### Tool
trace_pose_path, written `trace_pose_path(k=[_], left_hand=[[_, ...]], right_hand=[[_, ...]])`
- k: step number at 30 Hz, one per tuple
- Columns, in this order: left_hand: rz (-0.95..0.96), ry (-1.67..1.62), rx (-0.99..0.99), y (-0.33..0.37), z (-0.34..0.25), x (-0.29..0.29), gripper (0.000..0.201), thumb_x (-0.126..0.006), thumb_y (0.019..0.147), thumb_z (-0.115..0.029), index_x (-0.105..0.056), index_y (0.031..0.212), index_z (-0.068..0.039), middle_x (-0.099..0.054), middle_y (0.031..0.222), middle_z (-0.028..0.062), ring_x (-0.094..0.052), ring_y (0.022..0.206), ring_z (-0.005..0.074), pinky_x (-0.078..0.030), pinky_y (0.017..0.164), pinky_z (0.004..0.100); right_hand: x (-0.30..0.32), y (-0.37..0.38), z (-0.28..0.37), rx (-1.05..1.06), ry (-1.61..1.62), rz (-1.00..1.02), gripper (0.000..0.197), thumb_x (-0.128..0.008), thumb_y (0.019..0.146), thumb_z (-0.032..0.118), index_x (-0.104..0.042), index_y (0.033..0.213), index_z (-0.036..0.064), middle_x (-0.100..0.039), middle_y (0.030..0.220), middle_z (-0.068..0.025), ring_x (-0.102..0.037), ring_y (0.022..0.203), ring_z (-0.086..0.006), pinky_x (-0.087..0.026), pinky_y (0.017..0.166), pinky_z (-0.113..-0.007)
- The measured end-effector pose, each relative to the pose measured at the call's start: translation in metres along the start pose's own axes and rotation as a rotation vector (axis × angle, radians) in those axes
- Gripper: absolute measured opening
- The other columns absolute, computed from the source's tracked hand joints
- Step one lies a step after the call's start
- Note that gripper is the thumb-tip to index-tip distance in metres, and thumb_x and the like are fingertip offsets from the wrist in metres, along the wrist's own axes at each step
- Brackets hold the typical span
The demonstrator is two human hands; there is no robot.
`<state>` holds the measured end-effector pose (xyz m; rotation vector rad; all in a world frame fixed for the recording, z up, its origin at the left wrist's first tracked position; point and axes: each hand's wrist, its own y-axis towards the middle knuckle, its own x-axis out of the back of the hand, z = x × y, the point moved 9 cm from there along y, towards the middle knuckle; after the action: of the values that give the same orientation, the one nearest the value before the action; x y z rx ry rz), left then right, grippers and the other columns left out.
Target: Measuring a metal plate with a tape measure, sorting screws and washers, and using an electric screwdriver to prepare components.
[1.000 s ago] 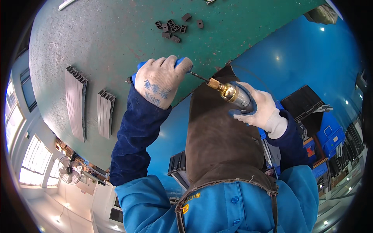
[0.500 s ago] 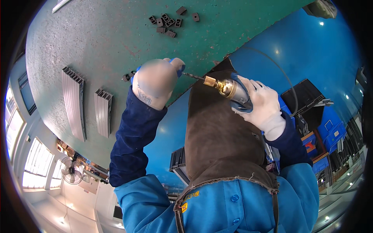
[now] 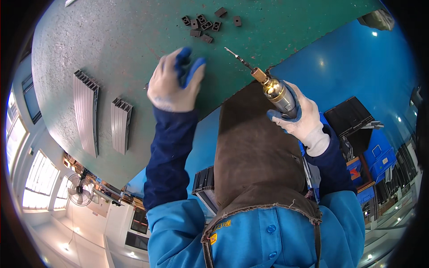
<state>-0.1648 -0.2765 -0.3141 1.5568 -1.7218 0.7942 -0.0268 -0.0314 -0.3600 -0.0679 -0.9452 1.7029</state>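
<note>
My left hand point(image 3: 175, 80), in a white glove with blue fingertips, hovers over the green worktop with its thumb and fingers apart and nothing visible between them. Beyond it lies a loose group of small black blocks point(image 3: 206, 25), some showing hollows or holes. My right hand point(image 3: 304, 117), gloved alike, grips a pneumatic tool point(image 3: 281, 97) with a silver body and brass front collar. A slim bit point(image 3: 239, 58) sticks out of the collar, pointing up and left over the table edge. A small dark piece point(image 3: 146, 86) shows partly behind my left wrist.
Two stacks of grey metal profiles, a long one point(image 3: 86, 114) and a shorter one point(image 3: 119, 125), lie on the green worktop point(image 3: 134, 58) at left. Blue floor point(image 3: 330, 53) lies beyond its edge. Blue bins point(image 3: 380, 154) stand at right; a brown apron point(image 3: 254, 156) covers my front.
My left hand has come away from the bit's tip, and its curled fingers have spread apart. The tool in my right hand has swung so its bit points further up.
</note>
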Motion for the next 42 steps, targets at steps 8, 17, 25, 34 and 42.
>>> trace_pose_path(k=[8,17,25,34,42], left_hand=[[0.007,0.157,-0.219,0.025,-0.022,-0.017,0.049,-0.088,0.065,-0.029,-0.067,0.103,-0.004,-0.068,0.092,0.0066,-0.063,0.073,0.0167,-0.051,0.067,0.0289],[0.17,-0.235,-0.301,0.003,-0.002,-0.011,0.055,-0.088,0.065,-0.037,-0.066,0.103,-0.005,-0.065,0.097,0.0101,-0.062,0.08,0.0226,-0.051,0.072,0.0338],[0.232,-0.116,-0.405,-0.003,-0.011,-0.004,0.05,-0.087,0.064,-0.029,-0.066,0.103,-0.006,-0.064,0.101,0.0098,-0.062,0.087,0.0264,-0.05,0.08,0.0374],[0.534,0.276,-0.549,0.0,-0.024,-0.034,0.045,-0.085,0.054,-0.014,-0.069,0.096,-0.014,-0.061,0.103,0.0055,-0.055,0.099,0.0266,-0.047,0.087,0.0396],[0.617,0.321,-0.539,-0.001,-0.02,-0.044,0.041,-0.085,0.048,-0.01,-0.071,0.086,-0.016,-0.06,0.104,0.0026,-0.053,0.098,0.0246,-0.045,0.089,0.0399]], right_hand=[[0.01,-0.001,0.005,0.049,-0.035,-0.034,0.078,-0.084,0.062,0.025,-0.052,0.132,0.009,-0.069,0.112,-0.0109,-0.068,0.091,-0.0277,-0.051,0.081,-0.033],[0.007,-0.003,0.015,0.119,-0.209,0.073,0.078,-0.083,0.064,0.025,-0.048,0.134,0.0159,-0.07,0.103,-0.011,-0.069,0.085,-0.0292,-0.054,0.076,-0.034],[0.005,-0.002,0.021,0.156,-0.344,0.093,0.078,-0.081,0.068,0.028,-0.046,0.136,0.0176,-0.069,0.097,-0.0109,-0.069,0.082,-0.0283,-0.054,0.073,-0.035],[-0.007,0.007,0.029,0.141,-0.678,0.191,0.072,-0.077,0.072,0.031,-0.047,0.135,0.0146,-0.067,0.096,-0.0106,-0.068,0.082,-0.0261,-0.054,0.071,-0.036],[-0.015,0.009,0.031,0.098,-0.66,0.177,0.072,-0.078,0.068,0.028,-0.049,0.132,0.0132,-0.067,0.095,-0.0127,-0.066,0.079,-0.0304,-0.052,0.072,-0.037]])
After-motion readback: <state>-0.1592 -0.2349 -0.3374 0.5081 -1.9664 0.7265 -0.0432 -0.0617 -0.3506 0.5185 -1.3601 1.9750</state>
